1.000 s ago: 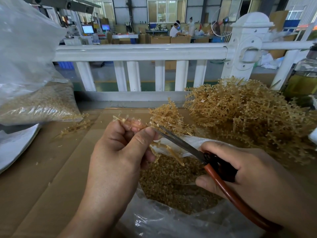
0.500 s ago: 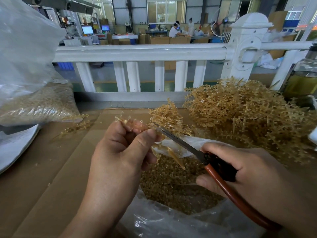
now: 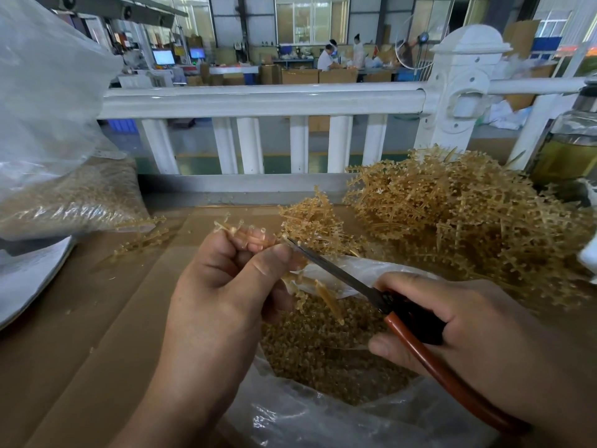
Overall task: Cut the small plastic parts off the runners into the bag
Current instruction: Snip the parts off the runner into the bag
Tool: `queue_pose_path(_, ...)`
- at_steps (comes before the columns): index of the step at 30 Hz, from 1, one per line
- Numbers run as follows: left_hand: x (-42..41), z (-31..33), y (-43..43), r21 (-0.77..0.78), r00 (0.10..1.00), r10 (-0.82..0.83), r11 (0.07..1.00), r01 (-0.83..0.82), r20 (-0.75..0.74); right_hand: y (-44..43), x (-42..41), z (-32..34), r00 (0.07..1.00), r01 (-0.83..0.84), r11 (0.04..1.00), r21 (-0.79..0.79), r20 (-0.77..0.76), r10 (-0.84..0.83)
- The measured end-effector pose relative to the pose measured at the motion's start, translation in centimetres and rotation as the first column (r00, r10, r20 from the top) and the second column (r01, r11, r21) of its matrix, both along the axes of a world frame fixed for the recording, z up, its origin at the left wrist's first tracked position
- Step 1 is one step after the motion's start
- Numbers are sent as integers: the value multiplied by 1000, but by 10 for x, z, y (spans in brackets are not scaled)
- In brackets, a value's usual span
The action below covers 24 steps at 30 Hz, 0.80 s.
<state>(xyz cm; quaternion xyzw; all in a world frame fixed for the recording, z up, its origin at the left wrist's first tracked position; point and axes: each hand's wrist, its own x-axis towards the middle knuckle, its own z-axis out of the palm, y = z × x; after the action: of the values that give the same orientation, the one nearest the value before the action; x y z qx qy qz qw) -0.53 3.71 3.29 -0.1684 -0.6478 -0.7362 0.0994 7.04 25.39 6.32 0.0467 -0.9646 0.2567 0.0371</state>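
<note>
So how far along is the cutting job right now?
Done: the bag already holds a thick layer of cut parts. In hand: the left hand grips one runner over the bag while the right hand holds the scissors to it. Left: a large pile of uncut runners behind.

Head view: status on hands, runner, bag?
Left hand pinches thin amber plastic runner. Right hand grips red-handled scissors, blade tip at the runner. Clear plastic bag open beneath, holding cut parts. Nothing blocking.
</note>
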Motion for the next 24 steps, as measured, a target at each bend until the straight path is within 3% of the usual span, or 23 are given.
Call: queue_pose_path(24, -6, 0, -3, 66, 994, -81, 995, 77, 69, -1, -1, -1, 982, -58, 996, 72, -178, 70)
